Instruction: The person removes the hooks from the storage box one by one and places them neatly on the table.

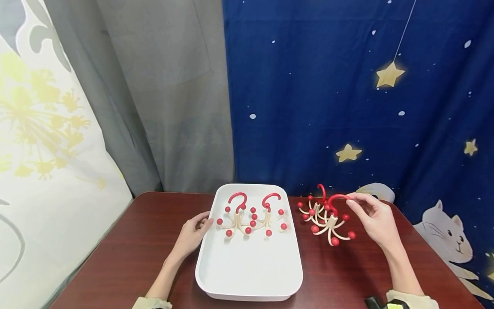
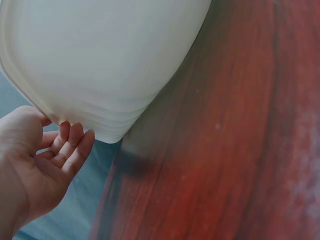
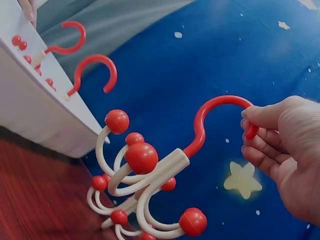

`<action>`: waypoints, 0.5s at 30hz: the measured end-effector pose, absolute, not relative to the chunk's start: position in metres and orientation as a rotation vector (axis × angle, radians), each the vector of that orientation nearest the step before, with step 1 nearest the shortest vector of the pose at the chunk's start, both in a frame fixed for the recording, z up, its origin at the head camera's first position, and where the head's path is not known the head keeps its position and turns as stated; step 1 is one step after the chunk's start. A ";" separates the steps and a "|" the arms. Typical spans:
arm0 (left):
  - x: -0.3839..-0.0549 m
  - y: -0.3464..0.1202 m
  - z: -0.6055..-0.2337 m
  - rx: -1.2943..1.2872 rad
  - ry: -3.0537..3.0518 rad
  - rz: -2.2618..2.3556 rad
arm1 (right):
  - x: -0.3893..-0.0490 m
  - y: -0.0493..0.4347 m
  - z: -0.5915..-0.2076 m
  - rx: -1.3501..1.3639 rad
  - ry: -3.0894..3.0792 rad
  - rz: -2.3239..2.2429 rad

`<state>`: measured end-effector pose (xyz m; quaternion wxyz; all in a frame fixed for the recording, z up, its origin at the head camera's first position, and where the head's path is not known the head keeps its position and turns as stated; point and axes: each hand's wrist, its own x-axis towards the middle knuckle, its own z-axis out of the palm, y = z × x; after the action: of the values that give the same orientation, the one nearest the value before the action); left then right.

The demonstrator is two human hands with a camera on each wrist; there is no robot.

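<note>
My right hand pinches the curled tip of a red hook on a multi-arm hanger, whose cream arms end in red balls. The held hanger hangs upright right of the white tray. Behind it, partly covered, is a second such hanger. Two more hangers, one on the left and one on the right, stand in the far half of the tray with hooks up. At the tray's left rim, my left hand grips the edge, with the thumb partly hidden in the left wrist view.
A dark red wooden table carries the tray. Behind it hang a grey curtain and a blue curtain with stars. A pale patterned cloth hangs on the left.
</note>
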<state>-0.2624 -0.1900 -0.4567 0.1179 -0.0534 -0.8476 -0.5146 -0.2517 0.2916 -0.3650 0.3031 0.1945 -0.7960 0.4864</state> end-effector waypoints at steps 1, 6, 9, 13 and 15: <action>-0.262 -0.190 -0.457 -0.156 -2.479 -1.507 | -0.252 0.294 -0.366 0.501 -2.110 1.285; -0.263 -0.190 -0.457 -0.163 -2.476 -1.505 | -0.254 0.306 -0.370 0.441 -2.101 1.276; -0.263 -0.189 -0.457 -0.165 -2.474 -1.510 | -0.255 0.314 -0.372 0.397 -2.111 1.257; -0.263 -0.189 -0.458 -0.156 -2.476 -1.503 | -0.259 0.323 -0.374 0.333 -2.122 1.238; -0.263 -0.190 -0.458 -0.150 -2.478 -1.494 | -0.262 0.328 -0.375 0.307 -2.127 1.225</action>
<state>-0.2630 -0.1897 -0.4575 0.1217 -0.0514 -0.8488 -0.5119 -0.2623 0.3282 -0.3748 0.3279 0.1174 -0.8122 0.4679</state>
